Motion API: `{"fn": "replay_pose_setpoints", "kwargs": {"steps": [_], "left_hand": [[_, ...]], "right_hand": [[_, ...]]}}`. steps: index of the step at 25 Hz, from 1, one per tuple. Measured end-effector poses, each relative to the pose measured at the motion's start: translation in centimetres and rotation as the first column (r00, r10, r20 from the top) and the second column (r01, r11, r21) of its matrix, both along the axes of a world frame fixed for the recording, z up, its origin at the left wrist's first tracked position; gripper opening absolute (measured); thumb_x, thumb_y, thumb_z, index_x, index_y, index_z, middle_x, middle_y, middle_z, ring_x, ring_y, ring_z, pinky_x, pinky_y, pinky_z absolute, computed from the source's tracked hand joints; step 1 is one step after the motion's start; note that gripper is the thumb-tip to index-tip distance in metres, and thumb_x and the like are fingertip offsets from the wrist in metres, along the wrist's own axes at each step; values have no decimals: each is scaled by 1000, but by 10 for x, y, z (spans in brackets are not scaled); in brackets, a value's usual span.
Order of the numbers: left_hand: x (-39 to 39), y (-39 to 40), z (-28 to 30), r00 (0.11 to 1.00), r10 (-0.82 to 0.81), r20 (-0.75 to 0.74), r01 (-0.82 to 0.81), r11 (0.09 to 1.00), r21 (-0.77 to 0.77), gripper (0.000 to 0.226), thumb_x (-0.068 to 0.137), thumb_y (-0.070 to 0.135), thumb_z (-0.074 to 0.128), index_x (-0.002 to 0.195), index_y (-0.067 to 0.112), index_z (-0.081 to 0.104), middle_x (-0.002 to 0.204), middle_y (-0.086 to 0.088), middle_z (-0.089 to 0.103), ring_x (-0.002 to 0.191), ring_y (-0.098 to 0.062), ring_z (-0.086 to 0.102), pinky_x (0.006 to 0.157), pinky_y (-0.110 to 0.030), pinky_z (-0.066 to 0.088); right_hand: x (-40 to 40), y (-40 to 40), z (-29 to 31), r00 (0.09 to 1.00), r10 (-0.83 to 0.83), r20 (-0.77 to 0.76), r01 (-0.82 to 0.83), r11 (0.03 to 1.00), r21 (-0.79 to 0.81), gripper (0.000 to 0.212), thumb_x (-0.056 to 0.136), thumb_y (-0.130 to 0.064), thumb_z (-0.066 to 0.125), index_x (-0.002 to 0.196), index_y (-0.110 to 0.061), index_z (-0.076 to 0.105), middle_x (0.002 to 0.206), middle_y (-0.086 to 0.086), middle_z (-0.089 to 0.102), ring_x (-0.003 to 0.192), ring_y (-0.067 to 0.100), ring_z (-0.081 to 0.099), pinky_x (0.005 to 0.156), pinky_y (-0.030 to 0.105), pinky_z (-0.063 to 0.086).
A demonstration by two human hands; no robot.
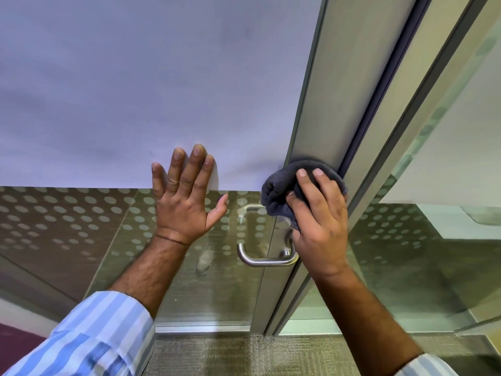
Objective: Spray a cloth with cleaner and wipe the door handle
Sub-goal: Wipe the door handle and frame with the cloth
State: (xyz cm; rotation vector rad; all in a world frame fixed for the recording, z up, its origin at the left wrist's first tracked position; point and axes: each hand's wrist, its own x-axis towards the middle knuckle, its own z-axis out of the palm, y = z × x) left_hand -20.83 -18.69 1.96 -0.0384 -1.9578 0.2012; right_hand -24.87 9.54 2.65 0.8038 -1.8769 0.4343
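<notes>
A metal U-shaped door handle is fixed to the frame of a glass door. My right hand grips a bunched dark grey cloth and presses it against the upper end of the handle and the door frame. That upper mount is hidden by the cloth and my hand. My left hand lies flat with fingers spread on the glass, just left of the handle, holding nothing. No spray bottle is in view.
The door glass is frosted white above and has a dotted band at handle height. A metal door frame runs up the middle, with another glass panel to the right. Carpet lies below.
</notes>
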Motion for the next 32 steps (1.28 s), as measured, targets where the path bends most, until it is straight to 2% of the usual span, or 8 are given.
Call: {"fn": "replay_pose_setpoints", "kwargs": {"steps": [5,9,14,19,23,27,30,32], "left_hand": [[-1,0,-1,1000,-8,-3,8,1000,16,95,99,58,57,172,23,8,180,8,-8,167,-19,-10,133,-50,-11],[-1,0,-1,1000,-15,-2,15,1000,24,94,100,58,56,172,23,8,180,8,-8,167,-19,-10,133,-50,-12],[0,1,1,1000,-2,1,2,1000,13,94,100,59,54,172,23,6,180,8,-10,166,-18,-12,133,-50,-11],[1,1,2,1000,8,19,-9,1000,14,96,99,58,56,172,23,5,180,9,-12,166,-18,-14,132,-51,-12],[1,2,2,1000,7,17,-8,1000,18,96,98,58,57,172,23,6,180,9,-12,166,-18,-13,132,-50,-12],[2,3,3,1000,3,24,-4,1000,25,95,99,58,56,172,24,6,180,9,-12,166,-17,-14,132,-49,-13],[2,2,2,1000,5,18,-5,1000,24,94,99,58,56,172,23,7,180,9,-11,166,-17,-13,132,-49,-13],[2,2,2,1000,4,19,-5,1000,24,95,99,58,56,172,23,7,180,9,-11,166,-17,-13,132,-49,-13]], "right_hand": [[3,18,-22,993,30,117,-55,973,224,48,99,-23,63,146,-12,63,170,9,35,161,33,29,129,55,22],[5,39,-39,977,121,175,-184,894,409,42,103,-6,61,145,-7,63,166,7,43,158,30,36,126,53,35],[9,45,-16,950,257,179,-300,910,287,23,102,0,68,122,3,76,143,14,67,138,29,62,106,50,57],[10,50,33,955,295,25,-295,947,130,34,102,5,63,134,-1,70,150,14,63,143,27,58,116,47,50],[1,24,51,971,217,99,-224,972,64,39,110,3,44,146,-1,60,156,18,56,144,30,54,119,47,46],[0,17,20,960,232,160,-267,928,261,37,109,-2,52,145,-3,62,158,12,56,143,29,55,123,38,38],[6,20,-11,922,244,299,-365,803,472,36,106,-5,60,141,-1,65,154,10,60,140,28,60,113,45,51],[10,22,-19,880,199,430,-421,745,517,37,108,-10,56,143,-1,63,153,9,61,141,27,60,109,48,53]]}}
